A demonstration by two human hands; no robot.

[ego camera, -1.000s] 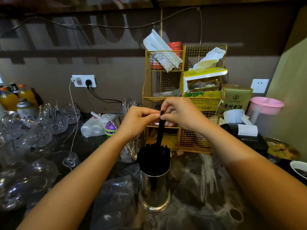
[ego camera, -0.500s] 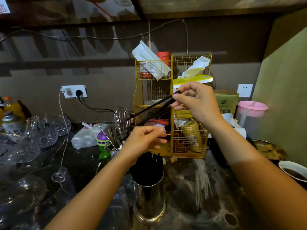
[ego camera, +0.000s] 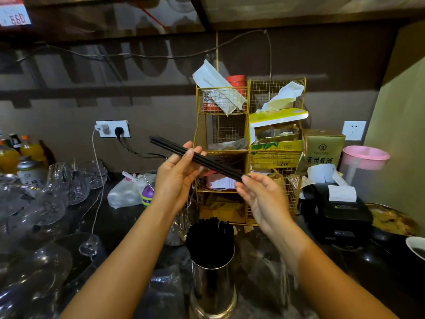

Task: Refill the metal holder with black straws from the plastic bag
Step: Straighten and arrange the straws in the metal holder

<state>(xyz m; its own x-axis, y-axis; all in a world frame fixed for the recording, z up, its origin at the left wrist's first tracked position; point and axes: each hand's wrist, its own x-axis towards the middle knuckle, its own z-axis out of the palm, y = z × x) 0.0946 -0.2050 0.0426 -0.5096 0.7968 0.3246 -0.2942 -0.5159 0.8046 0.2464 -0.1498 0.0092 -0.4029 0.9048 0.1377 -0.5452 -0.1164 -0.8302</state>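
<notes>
A shiny metal holder point(ego camera: 212, 290) stands on the dark counter, packed with upright black straws point(ego camera: 210, 240). Above it, a small bundle of loose black straws point(ego camera: 170, 147) lies slanted, high at the left and low at the right. My left hand point(ego camera: 176, 178) pinches the bundle near its middle. My right hand point(ego camera: 261, 199) holds its lower right end with the fingertips. A crumpled clear plastic bag point(ego camera: 161, 293) lies on the counter just left of the holder.
A gold wire rack point(ego camera: 222, 132) with tissues and boxes stands right behind the hands. Several glasses point(ego camera: 76, 180) crowd the left side. A black receipt printer point(ego camera: 338, 210), a pink-lidded jug point(ego camera: 363, 166) and a food bowl point(ego camera: 393, 221) sit at the right.
My right hand lifted a few straws out of the holder, then came down to the right. My left hand rose from the holder and took hold of the bundle.
</notes>
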